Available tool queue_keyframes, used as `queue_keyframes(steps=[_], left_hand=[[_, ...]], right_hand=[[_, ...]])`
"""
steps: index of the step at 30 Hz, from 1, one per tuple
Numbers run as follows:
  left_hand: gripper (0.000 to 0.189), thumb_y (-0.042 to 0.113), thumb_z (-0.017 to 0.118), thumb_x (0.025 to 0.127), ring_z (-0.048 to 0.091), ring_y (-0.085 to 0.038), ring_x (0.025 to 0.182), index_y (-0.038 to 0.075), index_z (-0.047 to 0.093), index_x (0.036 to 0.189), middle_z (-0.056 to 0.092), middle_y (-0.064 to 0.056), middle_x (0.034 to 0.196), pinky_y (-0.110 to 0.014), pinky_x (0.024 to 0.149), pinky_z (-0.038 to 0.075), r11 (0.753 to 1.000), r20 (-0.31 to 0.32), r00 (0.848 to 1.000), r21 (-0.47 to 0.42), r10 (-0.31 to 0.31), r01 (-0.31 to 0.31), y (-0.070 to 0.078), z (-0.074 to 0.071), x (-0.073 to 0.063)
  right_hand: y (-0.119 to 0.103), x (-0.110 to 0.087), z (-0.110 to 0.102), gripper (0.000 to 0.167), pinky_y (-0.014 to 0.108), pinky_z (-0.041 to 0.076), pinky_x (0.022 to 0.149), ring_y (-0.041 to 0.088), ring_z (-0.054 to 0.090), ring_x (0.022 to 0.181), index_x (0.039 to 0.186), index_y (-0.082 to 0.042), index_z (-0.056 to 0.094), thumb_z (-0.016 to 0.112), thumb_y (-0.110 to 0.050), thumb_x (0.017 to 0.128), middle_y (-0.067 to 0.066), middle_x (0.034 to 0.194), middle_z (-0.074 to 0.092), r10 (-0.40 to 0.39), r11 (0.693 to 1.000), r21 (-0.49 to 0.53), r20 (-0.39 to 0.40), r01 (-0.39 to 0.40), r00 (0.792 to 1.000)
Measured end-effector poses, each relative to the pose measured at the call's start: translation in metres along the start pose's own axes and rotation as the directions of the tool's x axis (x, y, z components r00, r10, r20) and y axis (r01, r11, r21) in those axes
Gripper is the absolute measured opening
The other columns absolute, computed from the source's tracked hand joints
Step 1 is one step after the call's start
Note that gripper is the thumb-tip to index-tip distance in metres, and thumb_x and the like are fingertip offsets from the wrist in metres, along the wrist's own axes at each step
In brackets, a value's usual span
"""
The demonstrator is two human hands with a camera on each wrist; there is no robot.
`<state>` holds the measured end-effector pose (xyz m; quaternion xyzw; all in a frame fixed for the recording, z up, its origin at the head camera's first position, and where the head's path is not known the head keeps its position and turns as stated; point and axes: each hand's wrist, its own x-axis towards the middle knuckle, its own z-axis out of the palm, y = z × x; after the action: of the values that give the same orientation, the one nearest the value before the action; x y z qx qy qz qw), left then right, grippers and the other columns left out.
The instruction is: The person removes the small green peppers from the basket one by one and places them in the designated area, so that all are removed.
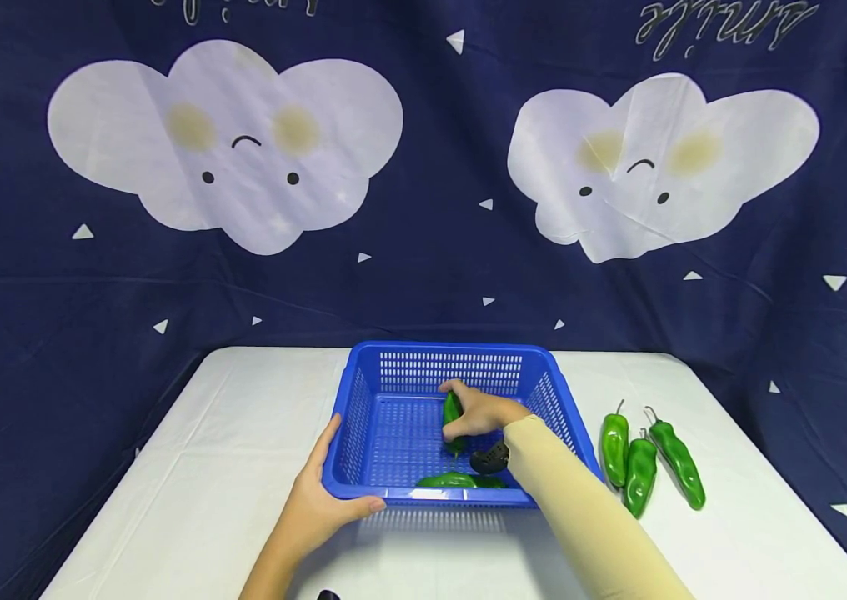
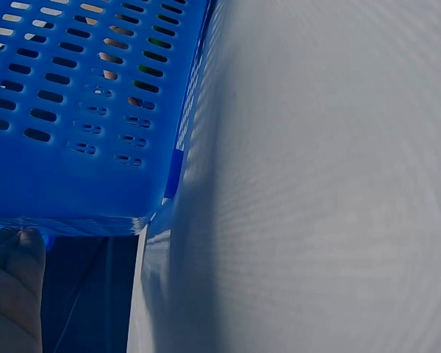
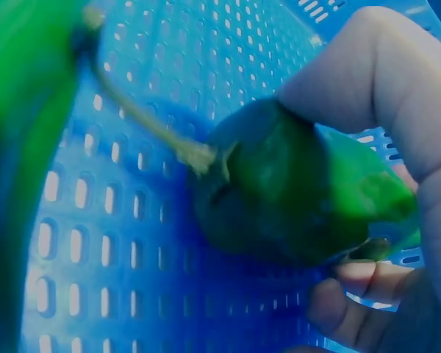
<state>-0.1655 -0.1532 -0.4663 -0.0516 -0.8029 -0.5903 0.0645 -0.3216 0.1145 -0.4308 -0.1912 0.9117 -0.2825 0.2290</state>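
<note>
A blue plastic basket [image 1: 373, 450] with slotted walls stands on the white-covered table. My left hand [image 1: 314, 504] spans its near left corner, fingers along the left side and thumb against the front below the rim. Inside the basket, my right hand [image 1: 478, 412] pinches a green pepper [image 1: 453, 417] between thumb and fingers. The right wrist view shows this pepper [image 3: 279, 191] close up, its stem pointing away from the thumb. A second green pepper [image 1: 461, 481] lies along the basket's front wall, partly hidden by the rim. It fills the left edge of the right wrist view.
To the right of the basket, three green peppers lie on the table: one pepper [image 1: 614, 448] nearest the basket, another [image 1: 641, 477] beside it and a third [image 1: 679, 464] farther right. A dark blue curtain [image 1: 438, 283] printed with clouds hangs behind the table [image 1: 191, 467].
</note>
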Motion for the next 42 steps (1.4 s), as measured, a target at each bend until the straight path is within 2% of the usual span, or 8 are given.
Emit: queue_keyframes(steps=[4, 16, 21, 26, 30, 35, 42], left_hand=[[0.126, 0.020, 0.096, 0.061, 0.035, -0.041, 0.145, 0.026, 0.017, 0.159, 0.028, -0.017, 0.162, -0.060, 0.114, 0.034, 1.000, 0.002, 1.000, 0.000, 0.000, 0.000, 0.0002, -0.0001, -0.0001], [0.127, 0.018, 0.096, 0.061, 0.033, -0.041, 0.146, 0.025, 0.017, 0.160, 0.027, -0.017, 0.162, -0.060, 0.115, 0.033, 1.000, 0.005, 1.000, -0.002, 0.001, -0.001, 0.0004, -0.0003, 0.0005], [0.127, 0.018, 0.096, 0.061, 0.032, -0.042, 0.146, 0.025, 0.017, 0.160, 0.027, -0.018, 0.162, -0.061, 0.115, 0.032, 1.000, 0.005, 1.000, 0.001, 0.002, -0.002, 0.0004, -0.0001, 0.0006], [0.127, 0.017, 0.096, 0.061, 0.033, -0.043, 0.145, 0.024, 0.016, 0.160, 0.027, -0.019, 0.162, -0.061, 0.114, 0.033, 1.000, 0.005, 1.000, -0.003, 0.004, -0.004, 0.0009, 0.0001, 0.0000], [0.127, 0.017, 0.096, 0.061, 0.033, -0.042, 0.145, 0.023, 0.016, 0.160, 0.027, -0.019, 0.162, -0.061, 0.114, 0.033, 1.000, 0.005, 1.000, -0.009, -0.002, 0.002, 0.0011, 0.0000, -0.0003], [0.127, 0.017, 0.096, 0.060, 0.033, -0.042, 0.146, 0.024, 0.017, 0.160, 0.027, -0.019, 0.162, -0.061, 0.115, 0.032, 1.000, 0.003, 1.000, -0.011, -0.004, 0.004, 0.0010, 0.0004, -0.0003], [0.127, 0.018, 0.096, 0.061, 0.032, -0.042, 0.146, 0.024, 0.016, 0.160, 0.026, -0.018, 0.162, -0.062, 0.115, 0.031, 1.000, 0.004, 1.000, -0.008, -0.004, 0.004, 0.0018, 0.0004, -0.0008]], right_hand=[[-0.0015, -0.0010, 0.0002, 0.085, 0.034, 0.046, 0.081, 0.022, 0.051, 0.095, 0.146, -0.021, 0.034, 0.075, -0.024, 0.072, 0.010, 0.108, 0.050, 0.002, 1.000, -0.026, 0.008, -0.002, 1.000], [0.0010, 0.0009, 0.0018, 0.076, 0.036, 0.046, 0.083, 0.024, 0.049, 0.096, 0.135, -0.018, 0.035, 0.078, -0.022, 0.072, 0.011, 0.109, 0.046, 0.009, 1.000, -0.010, 0.007, -0.009, 1.000], [0.0014, -0.0004, 0.0019, 0.080, 0.036, 0.046, 0.084, 0.024, 0.050, 0.096, 0.134, -0.019, 0.034, 0.083, -0.025, 0.070, 0.010, 0.110, 0.045, 0.003, 0.999, -0.038, -0.001, -0.003, 1.000], [0.0000, -0.0036, 0.0018, 0.086, 0.035, 0.047, 0.083, 0.022, 0.050, 0.096, 0.134, -0.016, 0.034, 0.089, -0.031, 0.069, 0.010, 0.109, 0.047, -0.023, 1.000, -0.015, -0.018, 0.022, 1.000], [-0.0002, -0.0033, 0.0015, 0.087, 0.036, 0.048, 0.087, 0.023, 0.050, 0.097, 0.135, -0.015, 0.034, 0.089, -0.026, 0.069, 0.012, 0.113, 0.046, -0.043, 0.999, -0.019, -0.034, 0.043, 0.998], [0.0017, -0.0014, 0.0014, 0.092, 0.043, 0.046, 0.097, 0.025, 0.049, 0.104, 0.143, -0.016, 0.030, 0.086, -0.016, 0.070, 0.015, 0.121, 0.045, -0.065, 0.998, -0.025, -0.044, 0.064, 0.997], [0.0019, -0.0021, 0.0024, 0.092, 0.041, 0.046, 0.096, 0.025, 0.048, 0.103, 0.143, -0.015, 0.028, 0.081, -0.009, 0.069, 0.016, 0.120, 0.044, -0.083, 0.996, -0.009, -0.046, 0.083, 0.995]])
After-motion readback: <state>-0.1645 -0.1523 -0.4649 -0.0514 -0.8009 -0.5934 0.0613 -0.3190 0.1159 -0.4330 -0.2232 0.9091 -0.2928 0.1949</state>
